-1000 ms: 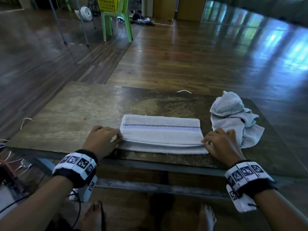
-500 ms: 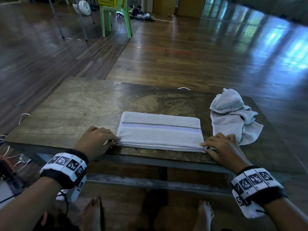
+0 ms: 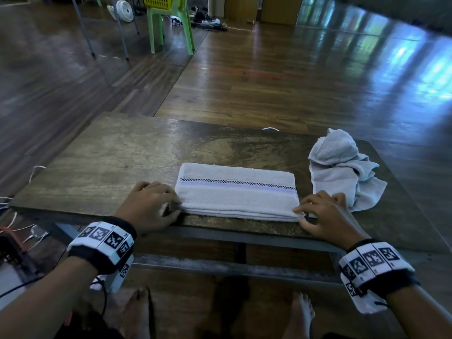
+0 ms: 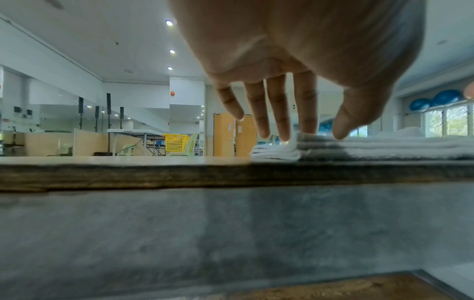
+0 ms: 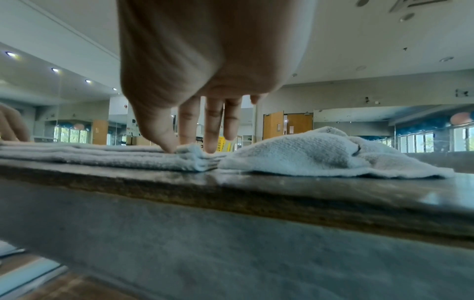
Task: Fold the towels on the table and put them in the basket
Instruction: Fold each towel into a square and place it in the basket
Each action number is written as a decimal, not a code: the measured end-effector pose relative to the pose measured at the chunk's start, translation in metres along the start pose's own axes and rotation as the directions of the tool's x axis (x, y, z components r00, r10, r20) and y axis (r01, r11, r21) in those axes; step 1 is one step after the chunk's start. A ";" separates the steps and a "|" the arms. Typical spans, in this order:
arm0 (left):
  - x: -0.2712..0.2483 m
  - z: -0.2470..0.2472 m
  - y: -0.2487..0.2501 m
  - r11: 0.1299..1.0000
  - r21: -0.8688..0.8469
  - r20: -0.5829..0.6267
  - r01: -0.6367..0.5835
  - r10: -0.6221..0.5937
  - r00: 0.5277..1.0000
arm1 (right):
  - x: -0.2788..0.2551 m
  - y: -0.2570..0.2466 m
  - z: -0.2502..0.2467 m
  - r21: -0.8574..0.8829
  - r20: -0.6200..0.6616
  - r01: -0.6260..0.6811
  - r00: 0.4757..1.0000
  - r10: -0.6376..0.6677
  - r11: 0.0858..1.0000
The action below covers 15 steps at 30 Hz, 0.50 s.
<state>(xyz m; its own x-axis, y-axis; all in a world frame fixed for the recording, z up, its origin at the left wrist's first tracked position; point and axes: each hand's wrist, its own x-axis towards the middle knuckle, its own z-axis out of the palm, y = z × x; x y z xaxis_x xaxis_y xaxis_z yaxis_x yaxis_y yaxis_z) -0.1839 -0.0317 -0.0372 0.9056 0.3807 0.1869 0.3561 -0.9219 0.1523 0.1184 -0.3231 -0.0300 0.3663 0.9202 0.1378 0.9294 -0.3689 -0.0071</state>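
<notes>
A white towel point(image 3: 234, 192) with a checked and lilac stripe lies folded in a long strip at the table's point(image 3: 110, 167) near edge. My left hand point(image 3: 151, 204) is at its left end, straight fingertips point(image 4: 305, 125) and thumb touching the top of the stack point(image 4: 384, 148). At the towel's right end, my right hand point(image 3: 318, 211) pinches the corner point(image 5: 192, 154) between thumb and fingers point(image 5: 212, 130). A second white towel point(image 3: 342, 167) lies crumpled at the table's right side, just beyond that hand. The yellow basket point(image 3: 159, 1) sits on a green chair across the room.
The wooden table's left half and far strip are bare. Its metal frame runs under the near edge. White cables point(image 3: 14, 216) hang at the left. A fan point(image 3: 123, 9) and stand legs are on the floor near the green chair point(image 3: 171, 28). My bare feet are under the table.
Both hands drew the towel's upper layer toward the near edge until it lined up over the lower one. The left hand's hold has loosened to a touch.
</notes>
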 end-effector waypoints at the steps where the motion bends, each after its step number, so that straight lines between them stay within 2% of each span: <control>1: 0.002 0.000 0.006 1.000 -0.009 -0.011 -0.003 0.003 1.000 | 0.004 -0.004 -0.002 0.010 -0.018 -0.001 1.000 0.001 1.000; 5: 0.023 0.003 0.041 0.996 -0.073 -0.026 -0.042 0.040 0.999 | 0.030 -0.035 -0.005 0.062 -0.056 0.065 0.997 -0.061 0.996; 10: 0.047 0.020 0.073 0.995 -0.099 0.136 -0.031 0.044 0.990 | 0.054 -0.073 0.004 0.094 0.139 0.122 0.981 -0.134 0.988; 15: 0.052 0.029 0.073 0.991 -0.132 0.113 -0.002 0.017 0.994 | 0.054 -0.073 0.008 0.164 0.150 0.065 0.985 -0.090 0.984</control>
<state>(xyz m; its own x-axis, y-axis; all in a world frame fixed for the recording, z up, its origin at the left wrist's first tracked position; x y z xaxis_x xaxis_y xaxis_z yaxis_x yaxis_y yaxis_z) -0.1038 -0.0816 -0.0441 0.9317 0.3546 0.0790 0.3208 -0.9051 0.2792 0.0702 -0.2454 -0.0297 0.2837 0.9588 -0.0119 0.9459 -0.2818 -0.1609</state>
